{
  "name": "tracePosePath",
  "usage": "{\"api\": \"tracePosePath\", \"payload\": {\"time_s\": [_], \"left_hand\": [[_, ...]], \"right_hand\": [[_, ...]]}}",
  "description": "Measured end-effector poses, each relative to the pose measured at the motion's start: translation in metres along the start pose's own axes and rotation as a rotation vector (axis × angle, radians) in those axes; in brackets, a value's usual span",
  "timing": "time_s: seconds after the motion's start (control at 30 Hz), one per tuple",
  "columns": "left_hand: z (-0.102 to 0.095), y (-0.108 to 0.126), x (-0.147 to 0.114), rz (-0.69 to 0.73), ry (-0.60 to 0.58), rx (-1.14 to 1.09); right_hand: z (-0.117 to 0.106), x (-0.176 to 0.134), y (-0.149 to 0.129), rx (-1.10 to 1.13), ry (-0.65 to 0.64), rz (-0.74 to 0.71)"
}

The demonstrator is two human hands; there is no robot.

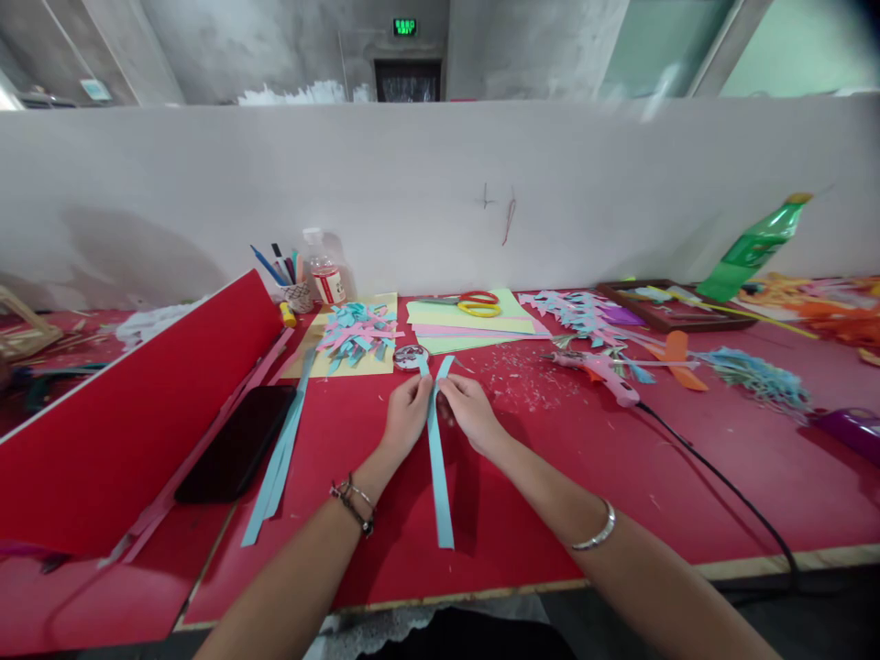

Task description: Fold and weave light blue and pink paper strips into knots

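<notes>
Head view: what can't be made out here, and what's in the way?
All in the head view:
Light blue paper strip: whether it is one piece or two, hidden where the left hand and right hand pinch.
Purple object: cut off by the right edge.
Round patterned item: details too small.
White-capped bottle: label lettering too small to read.

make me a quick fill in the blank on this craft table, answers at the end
1. The left hand and right hand hold paper strip material coloured light ____.
2. The scissors on the paper sheets have one red handle loop and one ____ loop.
3. The silver bangle is worn on the person's ____ arm.
4. The cord of the pink glue gun is coloured ____.

Missing words: blue; yellow; right; black.
</notes>
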State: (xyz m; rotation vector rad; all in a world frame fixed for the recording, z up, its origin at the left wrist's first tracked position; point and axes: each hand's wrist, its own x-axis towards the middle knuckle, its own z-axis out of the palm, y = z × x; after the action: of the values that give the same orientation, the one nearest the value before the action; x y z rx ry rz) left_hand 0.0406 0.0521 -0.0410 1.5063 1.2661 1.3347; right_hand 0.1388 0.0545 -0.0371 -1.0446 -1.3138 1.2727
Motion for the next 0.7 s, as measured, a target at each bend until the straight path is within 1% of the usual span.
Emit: {"api": "tracePosePath", "payload": {"time_s": [0.07, 0.13, 0.3, 0.4, 0.53, 0.6, 0.7], "left_hand": [[0.0, 0.0012, -0.0005, 0.024, -0.057, 0.019], [-0.0002, 0.002, -0.0013, 0.05, -0.061, 0.063], [-0.0012, 0.0015, -0.0029, 0.065, -0.029, 0.155], [-0.0016, 0.0012, -0.0026, 0.038, -0.008, 0.123], [-0.0022, -0.0007, -0.0004, -0.008, 0.07, 0.067], [-0.0018, -0.0021, 0.0007, -0.034, 0.036, 0.027], [-0.0002, -0.003, 0.0012, -0.018, -0.096, -0.058]], "right_hand": [[-0.0012, 0.0004, -0.0001, 0.018, 0.018, -0.011], [-0.0025, 0.001, 0.0003, 0.027, 0.024, -0.023], [-0.003, 0.0014, 0.0013, -0.036, -0.04, -0.041], [-0.0025, 0.0008, 0.0008, -0.055, -0.051, -0.04], [-0.0025, 0.0009, 0.0009, -0.049, -0.03, -0.024], [-0.0026, 0.0012, 0.0011, -0.033, -0.01, -0.02], [-0.0034, 0.0013, -0.0001, -0.005, 0.025, -0.039]]}}
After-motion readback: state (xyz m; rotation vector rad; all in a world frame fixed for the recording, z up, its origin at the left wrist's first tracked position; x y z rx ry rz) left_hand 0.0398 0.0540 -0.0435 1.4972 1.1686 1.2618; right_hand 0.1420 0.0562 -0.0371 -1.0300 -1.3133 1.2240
